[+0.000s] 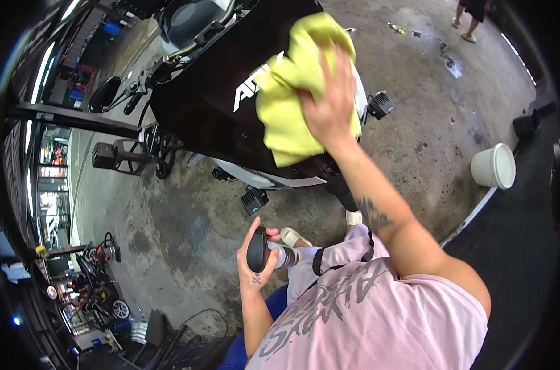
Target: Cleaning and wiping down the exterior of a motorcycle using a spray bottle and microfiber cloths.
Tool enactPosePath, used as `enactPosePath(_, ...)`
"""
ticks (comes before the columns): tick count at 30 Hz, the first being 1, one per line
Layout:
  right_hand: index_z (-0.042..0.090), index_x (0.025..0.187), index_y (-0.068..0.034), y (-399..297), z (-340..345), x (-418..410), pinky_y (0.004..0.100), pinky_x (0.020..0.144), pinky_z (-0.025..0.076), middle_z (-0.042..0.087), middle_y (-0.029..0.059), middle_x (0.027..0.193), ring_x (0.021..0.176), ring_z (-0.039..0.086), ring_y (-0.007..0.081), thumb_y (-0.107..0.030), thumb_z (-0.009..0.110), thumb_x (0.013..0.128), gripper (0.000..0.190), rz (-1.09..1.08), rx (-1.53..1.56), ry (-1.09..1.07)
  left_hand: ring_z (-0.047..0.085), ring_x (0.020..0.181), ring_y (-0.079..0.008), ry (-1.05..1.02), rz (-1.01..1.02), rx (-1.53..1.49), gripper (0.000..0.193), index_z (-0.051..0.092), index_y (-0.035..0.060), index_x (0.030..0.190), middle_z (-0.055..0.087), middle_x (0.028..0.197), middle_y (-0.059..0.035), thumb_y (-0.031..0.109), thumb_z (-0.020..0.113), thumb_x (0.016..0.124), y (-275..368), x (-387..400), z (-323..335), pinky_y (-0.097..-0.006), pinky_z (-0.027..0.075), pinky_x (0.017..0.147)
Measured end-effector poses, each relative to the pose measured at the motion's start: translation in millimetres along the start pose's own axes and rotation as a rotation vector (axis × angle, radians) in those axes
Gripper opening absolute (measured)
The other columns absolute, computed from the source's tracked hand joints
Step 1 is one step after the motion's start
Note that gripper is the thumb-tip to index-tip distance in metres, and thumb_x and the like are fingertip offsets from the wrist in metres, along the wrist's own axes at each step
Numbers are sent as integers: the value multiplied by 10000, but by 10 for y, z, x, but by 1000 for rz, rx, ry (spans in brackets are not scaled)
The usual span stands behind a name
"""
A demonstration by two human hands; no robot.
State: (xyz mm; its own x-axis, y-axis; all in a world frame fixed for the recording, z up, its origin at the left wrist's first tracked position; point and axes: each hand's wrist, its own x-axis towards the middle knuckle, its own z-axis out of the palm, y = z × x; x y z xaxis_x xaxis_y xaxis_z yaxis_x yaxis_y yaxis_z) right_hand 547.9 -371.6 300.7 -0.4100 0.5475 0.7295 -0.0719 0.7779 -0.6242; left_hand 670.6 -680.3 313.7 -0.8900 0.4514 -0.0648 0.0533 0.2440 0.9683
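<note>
My right hand (333,99) lies spread on a yellow microfiber cloth (284,125), pressing it against a glossy black panel (201,106). The panel, which bears white lettering, sits at the front of a motorbike; the cloth covers part of the lettering. Slight blur shows on the hand and cloth. Lower down, close to my body, my left hand (257,259) grips a bottle (280,255) with a rounded black top and a greyish body. Its index finger stretches up along the top. White bodywork (261,178) shows beneath the panel's lower edge.
A mirror (105,95) and handlebar stick out left of the panel. Black ribbed blocks (381,104) stand on the stained concrete floor (192,249). A white bucket (493,166) is at right. Another person's legs (469,21) show top right; another motorbike (102,296) is lower left.
</note>
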Motion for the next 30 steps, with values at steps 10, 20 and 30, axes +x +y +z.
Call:
enactPosePath(10, 512, 1318, -11, -459, 357, 875, 468, 1007, 414, 474, 293, 1338, 1262, 434, 450, -395, 712, 809, 668, -149, -165, 188, 645, 899, -187, -197, 39, 72, 694, 437, -39, 1406, 651, 1067, -141, 22, 624, 741, -402, 166, -986, -317, 504, 843)
enactPosePath(20, 464, 1400, -58, -189, 355, -1784, 409, 1095, 339, 474, 205, 1421, 1318, 443, 363, -379, 633, 889, 627, 522, -19, 475, 643, 859, -184, -262, -22, 61, 658, 469, -37, 1380, 643, 1062, -127, 27, 624, 743, -901, 299, -2608, -329, 514, 815)
enactPosePath(30, 558, 1358, -198, -1616, 976, -248, 613, 1102, 255, 387, 217, 1469, 1372, 321, 439, -478, 753, 720, 723, -94, -308, 224, 642, 885, -190, -477, 48, 128, 654, 486, -34, 1367, 642, 1065, -125, 50, 645, 739, -682, 559, -2560, -336, 507, 833)
